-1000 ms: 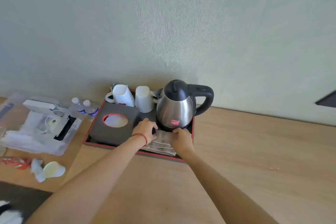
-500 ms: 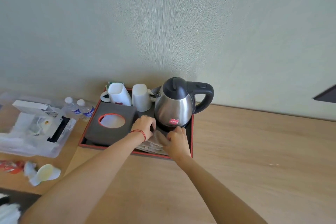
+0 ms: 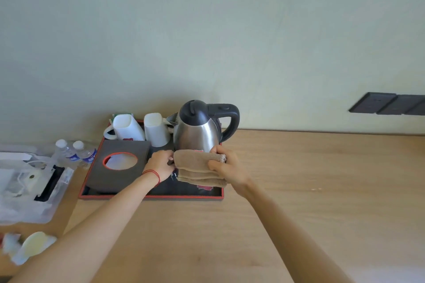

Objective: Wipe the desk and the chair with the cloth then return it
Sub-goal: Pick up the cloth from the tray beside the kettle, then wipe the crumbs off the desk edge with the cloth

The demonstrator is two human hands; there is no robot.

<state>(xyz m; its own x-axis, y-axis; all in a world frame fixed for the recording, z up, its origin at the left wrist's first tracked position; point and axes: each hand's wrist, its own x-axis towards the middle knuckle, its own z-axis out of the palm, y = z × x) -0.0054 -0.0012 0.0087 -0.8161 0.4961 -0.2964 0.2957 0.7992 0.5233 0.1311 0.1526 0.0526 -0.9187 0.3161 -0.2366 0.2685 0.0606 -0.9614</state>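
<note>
A folded tan cloth [image 3: 197,165] is held up just above the front right part of a black tray with a red rim [image 3: 151,196]. My right hand [image 3: 227,165] grips its right end, thumb on top. My left hand [image 3: 161,163], with a red string at the wrist, pinches the cloth's left edge. The tray stands on a light wooden desk [image 3: 299,190] against the wall. No chair is in view.
On the tray stand a steel kettle [image 3: 197,131] with a black handle, two white mugs [image 3: 140,128] and a dark tissue box [image 3: 119,163]. Left of the tray are two small water bottles [image 3: 76,154], a clear plastic bin [image 3: 25,186] and crumpled wrappers [image 3: 27,246]. Dark wall plates [image 3: 388,103] sit at the right.
The cloth lay flat on the tray in front of the kettle under both hands. Now both hands have lifted it clear of the tray, folded.
</note>
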